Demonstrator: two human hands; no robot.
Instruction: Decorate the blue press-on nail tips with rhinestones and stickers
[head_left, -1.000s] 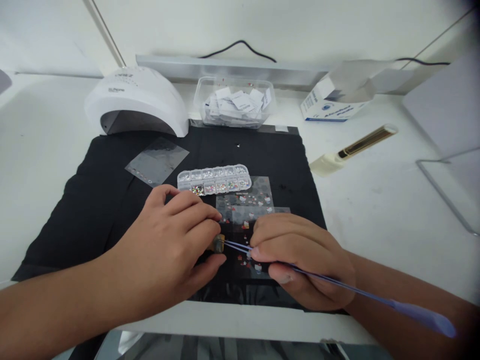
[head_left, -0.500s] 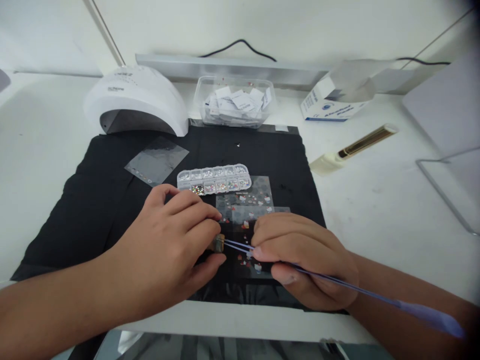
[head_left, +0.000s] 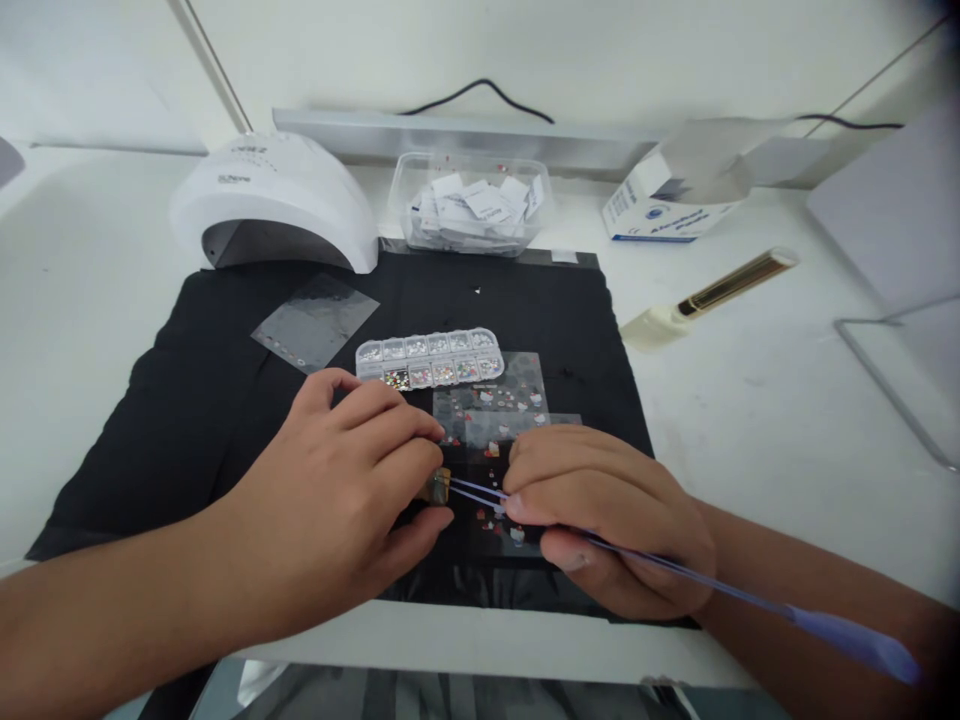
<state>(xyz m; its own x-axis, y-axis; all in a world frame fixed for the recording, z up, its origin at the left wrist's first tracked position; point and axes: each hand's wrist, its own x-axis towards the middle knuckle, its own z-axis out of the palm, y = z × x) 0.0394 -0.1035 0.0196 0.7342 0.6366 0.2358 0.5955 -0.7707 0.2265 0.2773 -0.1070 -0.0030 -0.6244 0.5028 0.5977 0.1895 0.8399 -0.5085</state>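
Between the thumb and fingers of my left hand (head_left: 352, 490) is a small greenish-brown piece with a tan edge (head_left: 440, 487), mostly hidden by the fingers; its exact kind is unclear. My right hand (head_left: 607, 520) is closed around long purple tweezers (head_left: 847, 640), whose two slim prongs point left. Their tips meet the edge of the small piece, though whether they grip anything there is too small to tell. Clear sticker sheets (head_left: 517, 540) with cartoon cat figures lie beneath and behind the hands. Just beyond my left fingers rests a compartment case of rhinestones (head_left: 450, 372).
A black mat (head_left: 187, 400) covers the white table. At the back stand a white nail lamp (head_left: 277, 190), a clear tub of white packets (head_left: 469, 205) and an opened carton (head_left: 667, 205). A gold-capped bottle (head_left: 731, 285) lies right of the mat, near a metal-framed stand (head_left: 892, 390).
Almost nothing differs. The tweezers' rear end has dipped slightly down and left; both hands keep their places and holds.
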